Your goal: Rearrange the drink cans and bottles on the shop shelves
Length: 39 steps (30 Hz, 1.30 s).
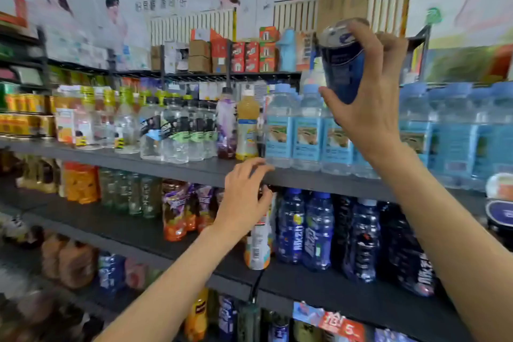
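Right hand raised in front of the upper shelf, fingers and thumb wrapped round a dark blue can, held tilted in the air above the row of blue-labelled water bottles. Left hand at the front edge of the upper shelf, fingers curled over the edge, thumb below it; it covers the top of an orange-and-white bottle standing on the lower shelf, and whether it grips that bottle cannot be told. Dark blue bottles stand just beside it to the right
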Motion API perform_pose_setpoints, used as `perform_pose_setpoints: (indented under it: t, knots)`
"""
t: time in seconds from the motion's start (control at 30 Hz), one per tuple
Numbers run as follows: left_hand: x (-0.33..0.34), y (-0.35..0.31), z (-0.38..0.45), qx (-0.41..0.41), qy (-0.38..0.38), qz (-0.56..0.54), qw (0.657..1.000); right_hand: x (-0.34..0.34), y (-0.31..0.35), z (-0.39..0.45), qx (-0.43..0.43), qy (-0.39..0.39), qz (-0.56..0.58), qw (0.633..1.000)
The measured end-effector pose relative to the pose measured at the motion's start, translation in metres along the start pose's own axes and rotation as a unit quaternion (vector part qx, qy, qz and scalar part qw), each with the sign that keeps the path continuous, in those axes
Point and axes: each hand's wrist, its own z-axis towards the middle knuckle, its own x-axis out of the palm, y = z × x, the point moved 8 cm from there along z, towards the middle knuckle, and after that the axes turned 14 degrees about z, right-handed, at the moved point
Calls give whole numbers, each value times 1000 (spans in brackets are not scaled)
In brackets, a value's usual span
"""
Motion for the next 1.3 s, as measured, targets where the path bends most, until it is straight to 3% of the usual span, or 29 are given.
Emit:
perform_pose_setpoints:
  t: [0.23, 0.5, 0.7, 0.87, 1.03, 1.3]
  knots:
    - [-104, 231, -62, -145, 25, 35, 989, 228, 109, -26, 18, 48, 98, 994]
    - [-192, 434, -121, -202, 56, 58, 976, 435, 191, -37, 46, 99, 186, 976]
    - [-253, 586, -149, -295, 27, 71, 953, 594, 243, -39, 168, 141, 333, 917]
    - [-273, 720, -145, -287, 25, 90, 953, 737, 279, -44, 148, 166, 397, 891]
    - [-290, 868, -131, -286, 51, 140, 947, 890, 296, -36, 188, 154, 437, 866]
    - [-325, 1090, -108, -319, 3, 141, 937, 1099, 335, -19, 224, 154, 454, 849]
